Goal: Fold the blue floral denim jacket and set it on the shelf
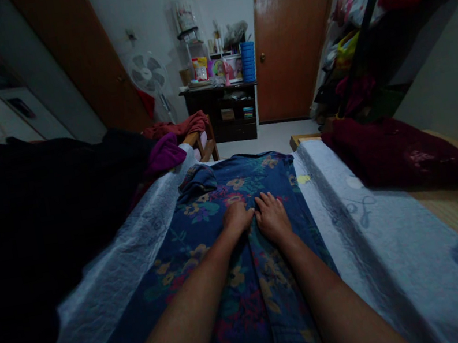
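Observation:
A blue garment with a floral print (229, 277) lies spread on a bed covered with a pale sheet (350, 215). One sleeve runs down its front toward the camera, with the cuff low in the view. My left hand (237, 216) rests on the upper middle of the garment, its fingers curled at the cloth near the top of that sleeve. Just right of it, my right hand (272, 217) lies on the same cloth, fingers somewhat spread. The two hands nearly touch. Another bunched part of the garment (198, 181) sits at its upper left.
Dark clothes (47, 190) are heaped on the left, beside a purple cloth (164, 153). A maroon folded item (406, 153) lies on the right. Beyond the bed stand a fan (147, 72), a dark cabinet (221, 108) and a wooden door (294, 37).

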`<state>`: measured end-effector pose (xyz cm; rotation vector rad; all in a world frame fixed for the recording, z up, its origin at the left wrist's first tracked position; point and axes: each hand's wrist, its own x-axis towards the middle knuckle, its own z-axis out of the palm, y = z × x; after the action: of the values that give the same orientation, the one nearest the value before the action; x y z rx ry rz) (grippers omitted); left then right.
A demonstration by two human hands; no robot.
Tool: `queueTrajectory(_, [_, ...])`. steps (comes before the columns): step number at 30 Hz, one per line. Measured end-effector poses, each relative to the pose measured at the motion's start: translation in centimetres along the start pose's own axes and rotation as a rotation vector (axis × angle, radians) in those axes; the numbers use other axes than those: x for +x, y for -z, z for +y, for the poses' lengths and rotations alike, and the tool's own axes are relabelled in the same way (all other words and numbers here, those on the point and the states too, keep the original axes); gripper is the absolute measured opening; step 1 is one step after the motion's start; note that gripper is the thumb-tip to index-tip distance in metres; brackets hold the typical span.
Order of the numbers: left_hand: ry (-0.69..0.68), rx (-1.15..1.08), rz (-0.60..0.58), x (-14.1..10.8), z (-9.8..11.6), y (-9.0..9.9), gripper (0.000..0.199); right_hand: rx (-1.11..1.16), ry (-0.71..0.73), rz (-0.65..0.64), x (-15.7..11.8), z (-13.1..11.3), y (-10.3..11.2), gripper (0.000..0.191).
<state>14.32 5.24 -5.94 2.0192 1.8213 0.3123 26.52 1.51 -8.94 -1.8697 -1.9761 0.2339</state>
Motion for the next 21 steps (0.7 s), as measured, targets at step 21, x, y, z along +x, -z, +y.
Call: queueTrajectory(21, [0.125, 0.250, 0.388, 5.4, -9.2, 5.7, 0.085, -0.047, -0.013, -0.027, -0.3, -0.5, 0.3, 0.056])
